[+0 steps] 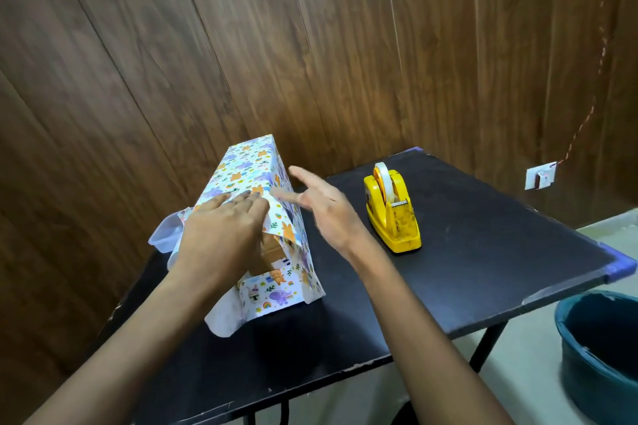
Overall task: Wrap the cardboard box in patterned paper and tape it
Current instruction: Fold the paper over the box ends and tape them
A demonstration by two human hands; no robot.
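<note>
A long cardboard box [270, 249] lies on the black table [483, 252], mostly covered in white patterned paper [247, 169] with cartoon animals. Its near end is still uncovered, brown card showing between loose paper flaps. My left hand [224, 228] presses flat on the top of the paper near that end. My right hand [321, 203] hovers just right of the box with fingers spread and straight, holding nothing. A yellow tape dispenser [392, 210] with a roll of clear tape stands to the right of that hand.
A clear plastic container [162, 235] peeks out behind the box at the table's left edge. A dark wood-panel wall [310, 45] stands close behind. A teal bucket [600, 355] sits on the floor at the lower right.
</note>
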